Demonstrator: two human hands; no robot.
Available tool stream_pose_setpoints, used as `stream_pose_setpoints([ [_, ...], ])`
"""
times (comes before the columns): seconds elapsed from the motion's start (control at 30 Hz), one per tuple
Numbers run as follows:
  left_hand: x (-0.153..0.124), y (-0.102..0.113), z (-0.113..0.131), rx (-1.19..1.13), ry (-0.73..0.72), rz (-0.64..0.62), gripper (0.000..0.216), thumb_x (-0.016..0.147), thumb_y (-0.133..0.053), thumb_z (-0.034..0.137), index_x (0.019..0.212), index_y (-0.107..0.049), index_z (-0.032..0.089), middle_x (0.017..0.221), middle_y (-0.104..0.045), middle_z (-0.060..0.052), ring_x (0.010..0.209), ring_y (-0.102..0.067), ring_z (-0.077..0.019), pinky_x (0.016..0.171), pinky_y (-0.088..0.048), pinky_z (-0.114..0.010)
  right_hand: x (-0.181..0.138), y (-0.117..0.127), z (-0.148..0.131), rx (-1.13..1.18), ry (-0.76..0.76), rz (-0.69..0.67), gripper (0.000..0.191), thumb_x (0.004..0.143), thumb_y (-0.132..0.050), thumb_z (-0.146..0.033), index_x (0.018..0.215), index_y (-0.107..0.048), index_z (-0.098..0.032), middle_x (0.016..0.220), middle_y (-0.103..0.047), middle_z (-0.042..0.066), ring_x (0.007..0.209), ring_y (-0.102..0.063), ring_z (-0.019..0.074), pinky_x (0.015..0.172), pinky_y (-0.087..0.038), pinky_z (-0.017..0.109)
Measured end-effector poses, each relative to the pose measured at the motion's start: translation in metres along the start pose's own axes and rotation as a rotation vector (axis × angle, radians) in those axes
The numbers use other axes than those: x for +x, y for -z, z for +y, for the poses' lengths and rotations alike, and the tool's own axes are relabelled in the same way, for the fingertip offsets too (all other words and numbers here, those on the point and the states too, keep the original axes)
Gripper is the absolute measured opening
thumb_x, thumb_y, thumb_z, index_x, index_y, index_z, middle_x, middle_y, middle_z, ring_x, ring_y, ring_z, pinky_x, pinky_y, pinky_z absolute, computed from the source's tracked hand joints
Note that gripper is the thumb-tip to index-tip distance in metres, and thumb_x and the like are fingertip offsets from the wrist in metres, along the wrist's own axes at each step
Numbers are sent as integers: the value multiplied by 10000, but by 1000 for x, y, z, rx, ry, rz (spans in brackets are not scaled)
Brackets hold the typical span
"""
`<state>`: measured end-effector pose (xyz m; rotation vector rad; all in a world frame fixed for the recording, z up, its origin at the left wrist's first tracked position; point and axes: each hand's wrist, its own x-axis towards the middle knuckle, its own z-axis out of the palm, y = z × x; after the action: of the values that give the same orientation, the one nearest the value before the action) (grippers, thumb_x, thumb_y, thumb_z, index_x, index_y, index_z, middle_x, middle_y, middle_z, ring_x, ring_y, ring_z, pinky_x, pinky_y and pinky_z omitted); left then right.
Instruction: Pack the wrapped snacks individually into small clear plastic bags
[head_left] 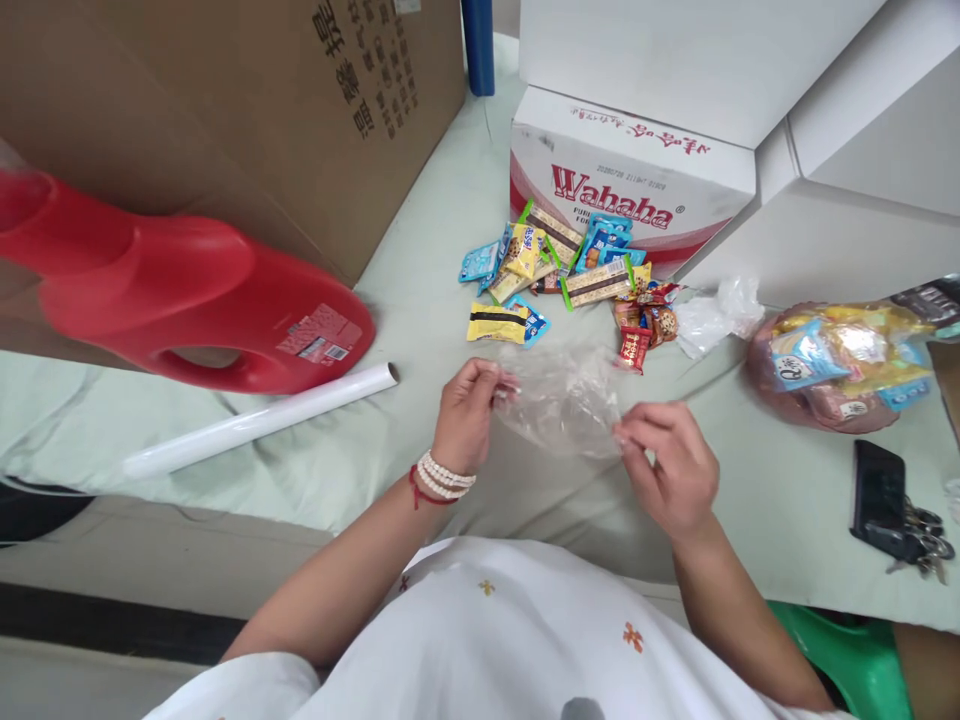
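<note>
A clear plastic bag (pixel 562 400) is stretched between my two hands, above the pale green cloth. My left hand (pixel 466 412), with white beads and a red cord at its wrist, pinches the bag's left edge. The right edge is caught between the thumb and fingers of my right hand (pixel 670 465). Just beyond the bag lies a loose pile of wrapped snacks (pixel 596 285) in green, blue, yellow and red packets. A crumpled white plastic bag (pixel 720 318) rests beside that pile.
At left are a red jug (pixel 217 300) on its side, a white tube (pixel 262 420) and a large cardboard box (pixel 225 110). A Wahaha box (pixel 630 180) stands behind the snacks. Rightward sit a filled bowl (pixel 825 410), a phone (pixel 879 495) and keys (pixel 926 540).
</note>
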<state>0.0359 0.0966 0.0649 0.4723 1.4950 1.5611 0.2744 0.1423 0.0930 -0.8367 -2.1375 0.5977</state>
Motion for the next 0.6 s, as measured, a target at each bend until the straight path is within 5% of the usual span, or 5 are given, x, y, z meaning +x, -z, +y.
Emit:
stream_pose_setpoints([
  [0.1, -7, 28, -9, 86, -2, 132, 293, 869, -630, 494, 818, -552, 216, 821, -724, -10, 675, -636, -132, 656, -464, -256, -39, 0, 5, -70, 78, -147, 265, 925, -628, -154, 1086, -749, -326, 988, -725, 65, 765, -608, 201, 687, -530, 362],
  [0.23, -33, 78, -33, 454, 60, 57, 275, 864, -624, 474, 842, -631, 199, 850, -720, -44, 797, -644, -182, 740, -495, -297, -85, -1, 18, -40, -47, -440, 303, 956, -553, -165, 1161, -735, -296, 1146, -716, 86, 868, -643, 214, 720, -566, 353],
  [0.33, -51, 103, -37, 659, -8, 44, 303, 810, -633, 350, 1069, -676, 197, 1076, -693, -82, 987, -642, -235, 807, -522, -340, -92, 6, 23, 29, -230, -408, 368, 970, -539, -227, 1316, -648, -287, 1332, -646, 110, 1076, -656, 252, 858, -584, 403],
  [0.47, -53, 93, -13, 878, -397, 158, 345, 860, -562, 257, 1197, -625, 228, 1279, -620, -112, 1234, -560, -289, 1008, -476, -452, -64, -3, 19, 97, -413, -278, 278, 1015, -520, -368, 1224, -667, -260, 1158, -709, 96, 984, -685, 235, 828, -575, 376],
  [0.6, -41, 50, -1, 1138, -636, -206, 379, 890, -621, 419, 1220, -641, 233, 1247, -673, -123, 1294, -524, -348, 1165, -303, -563, -34, -46, 10, 104, -402, -440, 303, 908, -684, -410, 1154, -714, -237, 1114, -741, 99, 939, -687, 243, 803, -565, 373],
])
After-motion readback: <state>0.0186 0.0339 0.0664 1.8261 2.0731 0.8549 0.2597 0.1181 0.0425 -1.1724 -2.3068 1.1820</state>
